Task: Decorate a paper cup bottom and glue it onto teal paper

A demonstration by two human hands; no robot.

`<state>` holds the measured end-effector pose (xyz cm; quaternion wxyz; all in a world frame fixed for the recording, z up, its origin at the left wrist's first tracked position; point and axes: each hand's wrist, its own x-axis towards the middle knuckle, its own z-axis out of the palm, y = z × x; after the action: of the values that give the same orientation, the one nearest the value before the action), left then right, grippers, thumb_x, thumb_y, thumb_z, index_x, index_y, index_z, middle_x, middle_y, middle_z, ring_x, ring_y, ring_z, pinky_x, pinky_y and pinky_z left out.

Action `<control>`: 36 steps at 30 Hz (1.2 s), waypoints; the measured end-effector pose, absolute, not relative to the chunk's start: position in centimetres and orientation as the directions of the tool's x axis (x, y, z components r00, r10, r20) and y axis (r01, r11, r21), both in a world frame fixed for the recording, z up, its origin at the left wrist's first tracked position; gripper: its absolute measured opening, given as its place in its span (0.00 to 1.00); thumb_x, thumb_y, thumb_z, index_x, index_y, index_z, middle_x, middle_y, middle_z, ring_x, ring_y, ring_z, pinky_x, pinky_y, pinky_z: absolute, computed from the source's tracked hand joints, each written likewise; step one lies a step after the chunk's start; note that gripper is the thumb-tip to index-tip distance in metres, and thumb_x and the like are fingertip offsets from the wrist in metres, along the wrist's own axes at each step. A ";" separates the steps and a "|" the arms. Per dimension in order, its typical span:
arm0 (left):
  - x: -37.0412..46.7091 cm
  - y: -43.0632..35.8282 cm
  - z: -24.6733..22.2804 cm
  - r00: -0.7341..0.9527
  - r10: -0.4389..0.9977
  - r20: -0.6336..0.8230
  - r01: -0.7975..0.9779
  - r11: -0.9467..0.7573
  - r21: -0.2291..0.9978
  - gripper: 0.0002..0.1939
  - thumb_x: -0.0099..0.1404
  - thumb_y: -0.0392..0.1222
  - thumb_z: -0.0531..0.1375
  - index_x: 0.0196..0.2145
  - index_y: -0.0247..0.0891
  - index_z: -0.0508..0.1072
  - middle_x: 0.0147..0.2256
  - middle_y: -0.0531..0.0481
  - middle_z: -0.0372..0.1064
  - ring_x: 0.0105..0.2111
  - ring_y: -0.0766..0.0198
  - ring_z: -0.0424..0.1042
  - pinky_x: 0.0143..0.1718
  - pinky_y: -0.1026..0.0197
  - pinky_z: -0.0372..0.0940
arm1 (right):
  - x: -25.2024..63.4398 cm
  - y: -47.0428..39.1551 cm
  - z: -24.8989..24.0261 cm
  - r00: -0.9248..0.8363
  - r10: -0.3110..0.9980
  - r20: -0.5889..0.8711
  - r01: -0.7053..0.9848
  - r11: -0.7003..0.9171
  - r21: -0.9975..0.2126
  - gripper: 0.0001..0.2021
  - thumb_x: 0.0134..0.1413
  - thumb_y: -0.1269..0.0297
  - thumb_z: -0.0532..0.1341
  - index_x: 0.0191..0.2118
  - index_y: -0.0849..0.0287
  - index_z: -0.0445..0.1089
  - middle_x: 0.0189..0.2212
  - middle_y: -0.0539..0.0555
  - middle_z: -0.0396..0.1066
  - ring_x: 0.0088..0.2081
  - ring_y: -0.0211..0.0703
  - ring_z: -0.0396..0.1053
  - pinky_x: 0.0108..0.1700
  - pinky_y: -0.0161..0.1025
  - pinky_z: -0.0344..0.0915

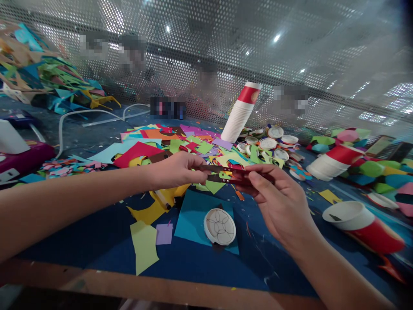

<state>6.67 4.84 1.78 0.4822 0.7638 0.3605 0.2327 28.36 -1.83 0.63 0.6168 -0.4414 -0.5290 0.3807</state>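
A dark red two-armed tool (241,176) with small silver rivets is held level above the table, and its exact kind I cannot make out. My left hand (182,171) pinches its left end with thumb and fingertips. Around its right end, the fingers and thumb of my right hand (279,193) are closed. Below them lies a blue paper sheet (190,215). On that sheet rests a round white cup bottom (220,227) with a looping line pattern drawn on it. Pale green paper (143,247) and a small lilac square (164,234) lie to its left.
Colored paper scraps (174,137) pile up behind my hands. A tall cup stack (240,112) leans beside cut cup rounds (267,143). A cup (364,226) lies at right. A white cable (61,129) runs at left, before a perforated metal screen (180,64).
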 end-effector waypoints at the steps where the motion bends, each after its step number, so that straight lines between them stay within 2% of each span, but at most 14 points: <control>1: 6.6 4.9 1.8 0.631 0.776 0.006 0.328 -0.274 0.904 0.09 0.53 0.43 0.59 0.31 0.36 0.73 0.29 0.52 0.70 0.32 0.63 0.68 0.35 0.61 0.60 | 28.4 -1.8 0.6 0.149 0.936 0.318 -0.002 0.322 -0.947 0.03 0.51 0.64 0.69 0.34 0.52 0.77 0.29 0.48 0.77 0.30 0.37 0.77 0.32 0.34 0.77; 5: 6.6 5.0 1.9 0.617 0.787 0.006 0.336 -0.270 0.902 0.10 0.52 0.43 0.59 0.30 0.35 0.74 0.31 0.50 0.72 0.32 0.64 0.67 0.34 0.62 0.57 | 28.5 -1.7 0.6 0.147 0.932 0.331 0.016 0.332 -0.943 0.03 0.52 0.64 0.68 0.34 0.52 0.76 0.29 0.48 0.77 0.30 0.37 0.77 0.33 0.34 0.76; 13: 7.2 4.6 1.7 0.578 0.816 -0.010 0.356 -0.241 0.903 0.14 0.52 0.49 0.62 0.32 0.34 0.75 0.27 0.52 0.68 0.30 0.63 0.66 0.34 0.60 0.59 | 28.4 -1.7 0.4 0.158 0.932 0.326 0.057 0.322 -0.945 0.04 0.51 0.63 0.68 0.35 0.52 0.76 0.31 0.48 0.77 0.33 0.37 0.76 0.36 0.34 0.76; 20: 6.8 5.0 1.8 0.579 0.815 0.004 0.346 -0.250 0.904 0.13 0.51 0.43 0.62 0.33 0.35 0.77 0.31 0.50 0.73 0.29 0.65 0.66 0.31 0.63 0.57 | 28.5 -1.5 0.5 0.171 0.920 0.353 0.078 0.344 -0.936 0.03 0.52 0.64 0.68 0.34 0.51 0.76 0.29 0.48 0.77 0.30 0.37 0.76 0.33 0.33 0.75; 26: 6.2 5.5 1.7 0.625 0.781 -0.020 0.337 -0.246 0.909 0.17 0.54 0.45 0.63 0.41 0.39 0.79 0.35 0.49 0.78 0.27 0.66 0.68 0.27 0.64 0.57 | 28.8 -1.6 0.4 0.161 0.926 0.341 0.032 0.341 -0.940 0.03 0.53 0.64 0.68 0.35 0.51 0.76 0.31 0.47 0.77 0.32 0.37 0.77 0.36 0.34 0.76; 31: 5.8 5.7 1.5 0.644 0.765 -0.012 0.298 -0.237 0.925 0.22 0.57 0.42 0.61 0.50 0.41 0.76 0.40 0.49 0.79 0.30 0.66 0.71 0.28 0.65 0.60 | 29.0 -1.5 0.4 0.154 0.927 0.341 0.021 0.342 -0.939 0.04 0.53 0.63 0.68 0.36 0.51 0.75 0.31 0.47 0.77 0.31 0.38 0.77 0.36 0.38 0.78; 36: 5.7 5.9 1.3 0.651 0.759 0.008 0.237 -0.214 0.948 0.27 0.56 0.40 0.61 0.55 0.42 0.72 0.40 0.49 0.78 0.28 0.68 0.70 0.25 0.66 0.57 | 28.9 -1.6 0.7 0.166 0.921 0.351 0.014 0.354 -0.935 0.03 0.52 0.63 0.68 0.34 0.50 0.75 0.30 0.48 0.77 0.31 0.40 0.77 0.37 0.41 0.79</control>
<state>5.66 5.87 1.33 0.5287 0.7388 0.3372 0.2469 28.90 -1.57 0.71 0.6256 -0.4375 -0.5345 0.3627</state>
